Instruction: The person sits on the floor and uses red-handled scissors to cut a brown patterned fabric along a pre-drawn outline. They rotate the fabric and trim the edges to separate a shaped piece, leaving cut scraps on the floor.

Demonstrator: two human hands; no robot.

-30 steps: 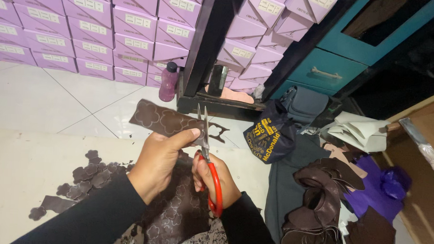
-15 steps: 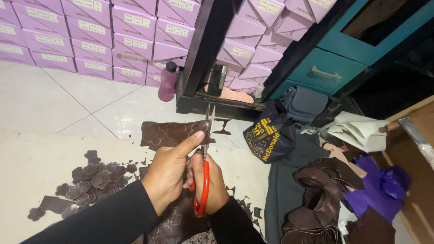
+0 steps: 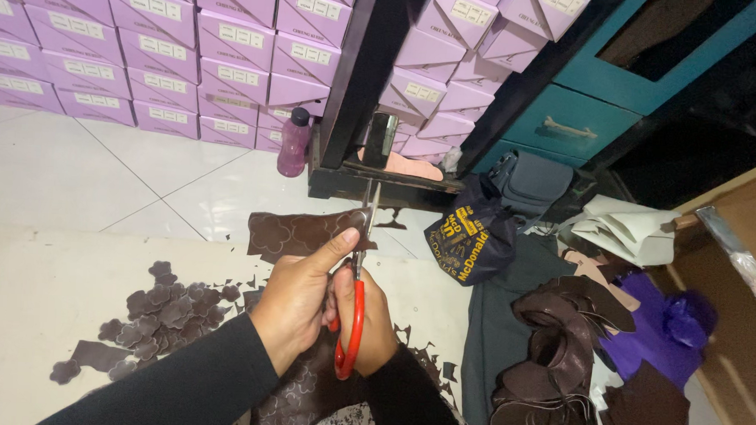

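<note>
My left hand (image 3: 293,298) pinches a dark brown leather sheet (image 3: 296,233) stamped with flower outlines, thumb on its right edge. My right hand (image 3: 372,316) grips red-handled scissors (image 3: 352,322); their metal blades (image 3: 369,210) point away from me and meet the sheet's right end. The sheet's lower part (image 3: 302,388) hangs below my wrists. Both hands sit close together over a cream mat (image 3: 43,300).
A pile of cut brown flower pieces (image 3: 157,309) lies on the mat at left. Stacked lilac boxes (image 3: 147,49) line the wall, with a purple bottle (image 3: 294,141) and a black stand (image 3: 371,174). Right: dark bag (image 3: 470,238), brown leather stack (image 3: 559,348), purple cloth (image 3: 658,327).
The sheet has shifted and turned in my left hand; its free end now lies flatter and more to the left. The scissors have moved up along its right edge.
</note>
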